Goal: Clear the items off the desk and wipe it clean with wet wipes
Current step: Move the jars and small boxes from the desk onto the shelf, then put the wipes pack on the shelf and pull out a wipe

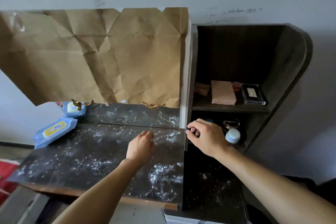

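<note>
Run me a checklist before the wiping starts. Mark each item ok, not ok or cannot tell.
1. Desk top cleared of items: not ok. The wet wipes pack lies on its far left corner.
2. Wipe in a grip: cannot tell. The left hand rests curled on the desk and the right hand is curled at the shelf edge. No wipe shows in either.
3. Pack opened: cannot tell. Its yellow flap looks flat.
4. Mess located: ok. White powder is scattered across most of the top.
5. Room around the right hand: not ok. A white-capped bottle stands close behind it.
</note>
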Demonstrator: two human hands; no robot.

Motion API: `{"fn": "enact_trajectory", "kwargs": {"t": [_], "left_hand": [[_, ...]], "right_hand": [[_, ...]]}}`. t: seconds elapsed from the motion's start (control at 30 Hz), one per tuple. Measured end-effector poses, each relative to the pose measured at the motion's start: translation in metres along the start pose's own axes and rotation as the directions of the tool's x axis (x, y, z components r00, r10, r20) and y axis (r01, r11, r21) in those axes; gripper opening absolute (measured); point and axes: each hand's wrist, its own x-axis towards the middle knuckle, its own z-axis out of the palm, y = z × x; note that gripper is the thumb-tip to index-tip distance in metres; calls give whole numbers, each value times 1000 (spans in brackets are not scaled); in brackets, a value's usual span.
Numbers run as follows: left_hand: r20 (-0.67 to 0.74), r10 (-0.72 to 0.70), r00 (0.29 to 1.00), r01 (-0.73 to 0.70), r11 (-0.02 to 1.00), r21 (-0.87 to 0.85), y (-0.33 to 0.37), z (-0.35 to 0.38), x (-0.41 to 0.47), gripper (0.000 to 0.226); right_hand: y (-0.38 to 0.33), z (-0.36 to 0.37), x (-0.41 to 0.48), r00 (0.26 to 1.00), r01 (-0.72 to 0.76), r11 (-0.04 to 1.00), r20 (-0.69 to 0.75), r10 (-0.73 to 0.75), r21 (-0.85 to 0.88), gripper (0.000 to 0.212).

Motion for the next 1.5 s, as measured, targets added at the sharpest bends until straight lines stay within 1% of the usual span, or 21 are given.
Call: {"fn": "enact_trajectory", "kwargs": {"t": [0.1, 0.17, 0.27, 0.37, 0.5, 0.57, 0.67, 0.8, 0.87, 1.0, 1.1, 1.23, 1.3, 1.37, 1.43, 1.5], "left_hand": [[15, -32, 999, 31, 999, 22, -49, -12, -21, 20], [33, -63, 997, 62, 998, 31, -89, -24, -37, 17], [84, -119, 989, 113, 991, 73, -156, -44, -62, 16], [97, -197, 975, 191, 979, 74, -225, -65, -82, 20], [105, -307, 946, 301, 951, 65, -302, -87, -105, 32], [109, -371, 922, 367, 928, 55, -333, -96, -112, 32], [102, -458, 883, 457, 889, 27, -372, -105, -115, 27], [98, -526, 845, 530, 848, -9, -419, -108, -111, 24], [91, -556, 827, 560, 828, -24, -446, -108, -102, 24], [113, -585, 803, 591, 807, -21, -497, -108, -68, 21], [143, -631, 762, 643, 763, -59, -533, -106, -39, 17], [200, -642, 740, 666, 742, -80, -569, -99, 0, 13], [230, -658, 717, 690, 717, -102, -589, -92, 19, 15], [269, -675, 687, 720, 681, -130, -602, -85, 33, 21], [304, -698, 649, 759, 625, -185, -613, -77, 45, 27], [343, -713, 612, 791, 563, -240, -620, -70, 57, 35]], "right_hand": [[-35, 39, -4, 978, -40, 999, 204, 45, -26, 18], [-62, 69, -2, 953, -54, 997, 295, 66, -46, 24], [-108, 120, 6, 916, -48, 995, 394, 77, -83, 30], [-158, 171, 17, 866, -38, 996, 494, 75, -85, 36], [-220, 228, 30, 815, -23, 999, 578, 46, -46, 40], [-246, 253, 39, 792, 2, 999, 610, 26, -45, 41], [-275, 286, 60, 764, 14, 998, 645, 25, -55, 40], [-301, 336, 94, 731, 37, 996, 682, 25, -76, 41], [-312, 367, 116, 727, 33, 996, 685, 36, -88, 42], [-332, 433, 164, 743, -27, 997, 666, 65, -67, 44], [-346, 479, 201, 771, -61, 995, 630, 94, -74, 44], [-355, 523, 244, 806, -40, 995, 585, 87, -93, 39], [-357, 547, 261, 788, -59, 991, 605, 118, -117, 41], [-361, 566, 267, 752, -83, 988, 642, 150, -133, 47], [-364, 582, 270, 738, -98, 983, 652, 174, -152, 52], [-365, 596, 269, 723, -129, 973, 654, 223, -189, 52]]}}
